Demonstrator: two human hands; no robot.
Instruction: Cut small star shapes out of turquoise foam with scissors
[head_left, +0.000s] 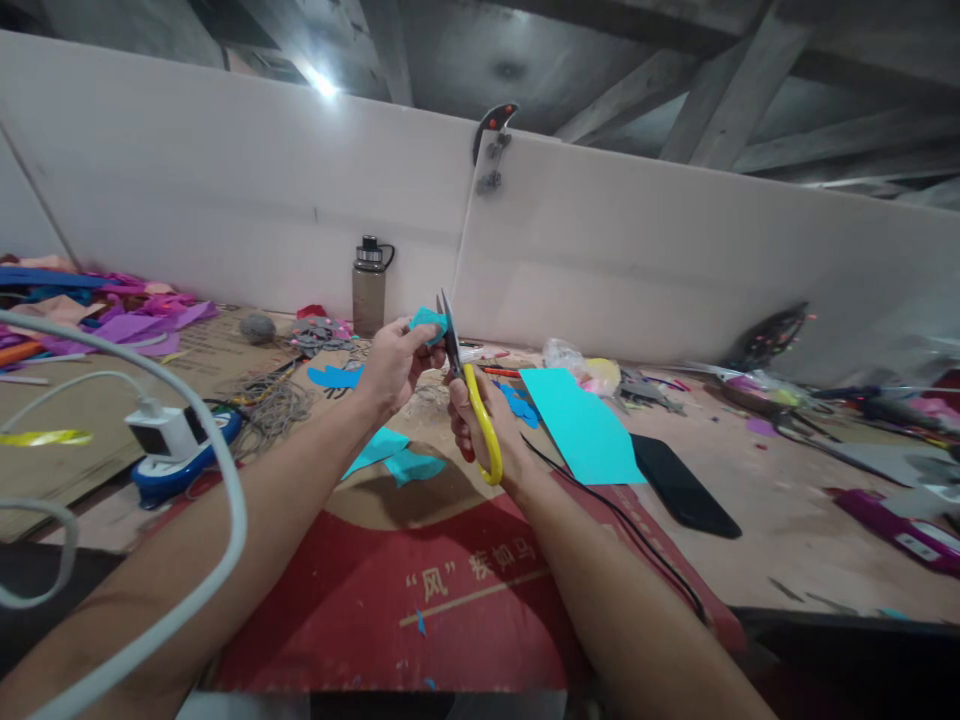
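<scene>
Pinched in the fingers of my left hand (401,365) is a small turquoise paper piece (427,320). My right hand (487,425) grips scissors (480,420) with yellow handles, their blades pointing up and slightly apart beside the paper's right edge. Whether the blades touch the paper I cannot tell. Below my hands, turquoise paper scraps (401,460) lie on a red and brown cardboard sheet (375,600). A larger turquoise sheet (585,425) rests right of my right hand. Blue cut pieces (335,377) show near my left wrist, and more lie behind my right hand.
A black phone (686,487) lies at the right. A bottle (369,288) stands against the white partition (225,180). On the left are a charger (165,433) on a blue power strip (150,482), a white cable (238,500) crossing in front, and colourful scraps (120,325).
</scene>
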